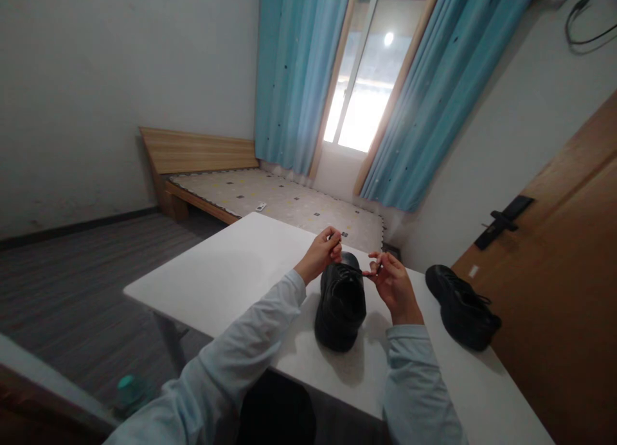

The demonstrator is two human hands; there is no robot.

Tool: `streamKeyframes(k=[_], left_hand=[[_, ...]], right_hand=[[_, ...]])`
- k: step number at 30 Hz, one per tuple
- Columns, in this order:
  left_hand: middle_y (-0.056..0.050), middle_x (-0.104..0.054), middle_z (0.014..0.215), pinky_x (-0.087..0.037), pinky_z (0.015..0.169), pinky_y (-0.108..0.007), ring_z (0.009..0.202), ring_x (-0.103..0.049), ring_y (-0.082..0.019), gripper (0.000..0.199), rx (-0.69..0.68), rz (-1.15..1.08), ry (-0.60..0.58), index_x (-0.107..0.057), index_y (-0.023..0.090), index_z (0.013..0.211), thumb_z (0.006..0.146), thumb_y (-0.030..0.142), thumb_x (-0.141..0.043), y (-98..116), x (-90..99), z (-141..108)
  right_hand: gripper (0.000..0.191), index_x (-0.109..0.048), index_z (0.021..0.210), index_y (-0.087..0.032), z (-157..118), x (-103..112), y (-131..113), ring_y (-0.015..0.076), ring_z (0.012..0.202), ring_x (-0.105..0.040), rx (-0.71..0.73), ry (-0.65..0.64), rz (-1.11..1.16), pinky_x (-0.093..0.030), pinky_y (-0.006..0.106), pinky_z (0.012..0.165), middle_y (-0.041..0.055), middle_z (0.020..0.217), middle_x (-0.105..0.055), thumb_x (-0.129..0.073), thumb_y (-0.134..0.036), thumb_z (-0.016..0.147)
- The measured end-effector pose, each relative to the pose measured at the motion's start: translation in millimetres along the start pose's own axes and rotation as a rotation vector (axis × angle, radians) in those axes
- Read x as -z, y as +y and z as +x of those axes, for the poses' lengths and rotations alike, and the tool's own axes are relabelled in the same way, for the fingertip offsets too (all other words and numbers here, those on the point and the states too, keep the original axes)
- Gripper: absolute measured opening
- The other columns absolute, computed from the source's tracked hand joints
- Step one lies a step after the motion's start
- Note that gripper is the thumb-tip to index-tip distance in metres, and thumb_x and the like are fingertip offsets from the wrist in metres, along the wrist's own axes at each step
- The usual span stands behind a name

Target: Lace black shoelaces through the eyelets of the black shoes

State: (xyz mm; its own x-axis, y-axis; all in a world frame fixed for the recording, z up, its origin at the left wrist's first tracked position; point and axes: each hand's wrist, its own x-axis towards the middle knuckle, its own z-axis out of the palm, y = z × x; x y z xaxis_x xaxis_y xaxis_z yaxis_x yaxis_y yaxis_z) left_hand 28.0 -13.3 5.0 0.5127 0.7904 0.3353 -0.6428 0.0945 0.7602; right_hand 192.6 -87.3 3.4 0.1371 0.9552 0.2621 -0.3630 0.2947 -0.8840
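Observation:
A black lace-up shoe (340,313) stands on the white table with its heel toward me and its toe pointing away. My left hand (325,253) is closed in a pinch just left of the toe end, with a dark bit of shoelace at the fingertips. On the other side, my right hand (393,284) pinches a thin black shoelace that runs from the shoe's lacing. Most of the lacing is dark and hard to make out. The matching black shoe (463,310) rests farther right on the table, beyond my right hand.
The white table (212,265) reaches toward a bed (289,194) with a small pale object (261,207) on its mattress. A wooden door (554,271) stands close along the right. Blue curtains (303,72) frame the window. A green-capped bottle (128,390) is at the lower left.

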Motion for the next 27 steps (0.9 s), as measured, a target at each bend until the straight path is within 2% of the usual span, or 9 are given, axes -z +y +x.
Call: streamKeyframes(k=[6, 12, 18, 23, 27], left_hand=[[0.011, -0.034, 0.048, -0.03, 0.04, -0.013, 0.039, -0.029, -0.003, 0.042, 0.042, 0.049, -0.002, -0.037, 0.019, 0.073, 0.07, 0.045, -0.07, 1, 9.3, 3], [0.01, -0.034, 0.047, -0.029, 0.04, -0.013, 0.038, -0.028, -0.002, 0.039, 0.138, 0.112, -0.043, -0.037, 0.019, 0.073, 0.073, 0.044, -0.067, 0, 19.0, 5], [0.01, -0.033, 0.049, -0.024, 0.038, -0.012, 0.038, -0.027, -0.002, 0.034, 0.225, 0.14, -0.042, -0.036, 0.019, 0.071, 0.076, 0.038, -0.064, 3, 20.6, 4], [0.01, -0.031, 0.05, -0.022, 0.038, -0.012, 0.038, -0.026, -0.002, 0.03, 0.268, 0.178, -0.016, -0.034, 0.019, 0.07, 0.077, 0.029, -0.062, 6, 23.7, 3], [0.01, -0.032, 0.05, -0.023, 0.039, -0.012, 0.038, -0.026, -0.002, 0.031, 0.292, 0.219, -0.026, -0.033, 0.019, 0.069, 0.077, 0.031, -0.06, 5, 27.0, 3]], right_hand=[[0.018, -0.062, 0.065, -0.018, 0, 11, -2, 0.0056, 0.054, -0.048, -0.011, -0.03, -0.031, -0.057, 0.024, 0.056, -0.0005, 0.085, -0.061, -0.073, -0.032, 0.07], [0.018, -0.064, 0.07, -0.019, -2, 17, -3, 0.0071, 0.053, -0.047, -0.077, -0.088, -0.1, -0.055, 0.024, 0.056, -0.0017, 0.069, -0.055, -0.072, -0.035, 0.071], [0.022, -0.065, 0.077, -0.018, -1, 23, -1, 0.0065, 0.051, -0.044, -0.153, -0.097, -0.106, -0.053, 0.024, 0.056, -0.0033, 0.065, -0.052, -0.073, -0.037, 0.069], [0.023, -0.065, 0.073, -0.017, -1, 24, 2, 0.0055, 0.048, -0.044, -0.209, -0.081, -0.077, -0.05, 0.022, 0.053, -0.004, 0.062, -0.052, -0.075, -0.036, 0.067], [0.022, -0.065, 0.072, -0.017, 0, 25, 3, 0.0053, 0.048, -0.044, -0.218, -0.085, -0.074, -0.049, 0.021, 0.051, -0.0041, 0.062, -0.052, -0.076, -0.035, 0.066]])
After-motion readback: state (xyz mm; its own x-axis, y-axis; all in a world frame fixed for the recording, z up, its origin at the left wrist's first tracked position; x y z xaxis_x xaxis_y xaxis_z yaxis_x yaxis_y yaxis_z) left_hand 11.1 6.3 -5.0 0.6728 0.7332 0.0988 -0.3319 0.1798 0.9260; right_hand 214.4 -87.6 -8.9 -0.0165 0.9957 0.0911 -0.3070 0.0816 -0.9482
